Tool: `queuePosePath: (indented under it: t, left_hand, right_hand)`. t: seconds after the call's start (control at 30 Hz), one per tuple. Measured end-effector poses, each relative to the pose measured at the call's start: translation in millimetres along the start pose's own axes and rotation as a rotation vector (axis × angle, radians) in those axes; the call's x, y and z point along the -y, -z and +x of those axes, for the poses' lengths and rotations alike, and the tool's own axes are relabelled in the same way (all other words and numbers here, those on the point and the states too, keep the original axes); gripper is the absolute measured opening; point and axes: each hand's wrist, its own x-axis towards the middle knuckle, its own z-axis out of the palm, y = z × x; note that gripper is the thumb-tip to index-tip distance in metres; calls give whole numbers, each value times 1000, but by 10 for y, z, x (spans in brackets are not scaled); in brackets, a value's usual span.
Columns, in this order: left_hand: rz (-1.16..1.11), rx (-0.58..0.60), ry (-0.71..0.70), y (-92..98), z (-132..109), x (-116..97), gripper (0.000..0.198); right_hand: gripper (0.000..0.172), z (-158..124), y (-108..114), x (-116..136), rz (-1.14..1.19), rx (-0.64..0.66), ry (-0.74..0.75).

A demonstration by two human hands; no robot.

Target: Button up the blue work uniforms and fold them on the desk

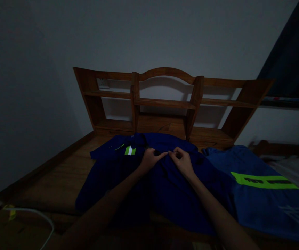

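A dark blue work jacket (175,205) with a green and silver reflective strip is spread across a wooden surface (55,180) in front of me. My left hand (150,160) is closed in a pinch over the jacket's middle, its thumb pointing right. Just beside it, my right hand (183,162) pinches too, fingers curled and fingertips almost meeting the left thumb. Both hands appear to grip the jacket's cloth near its front opening. The small part between the fingertips is too dark to make out.
Behind the jacket stands a wooden shelf unit (162,103) against the wall. At the right lies a lighter blue garment (269,211) with a bright yellow-green band. A white cable (45,216) curves at the lower left. A dark curtain (292,52) hangs at the upper right.
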Motion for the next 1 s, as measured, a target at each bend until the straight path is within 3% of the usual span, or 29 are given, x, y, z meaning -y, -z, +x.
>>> queuePosePath:
  t: [0.23, 0.53, 0.87, 1.0]
  left_hand:
    - [-84, -77, 46, -18, 28, 130, 31]
    - [-11, -102, 15, -11, 12, 51, 32]
    - [-323, -60, 274, 23, 25, -23, 16]
    - [-625, -127, 482, 32, 43, 19, 12]
  right_hand:
    - [28, -17, 17, 53, -61, 104, 64]
    - [27, -19, 13, 35, -162, 53, 103]
    - [26, -65, -45, 35, -258, 51, 144]
    - [24, -16, 37, -5, -300, -130, 132]
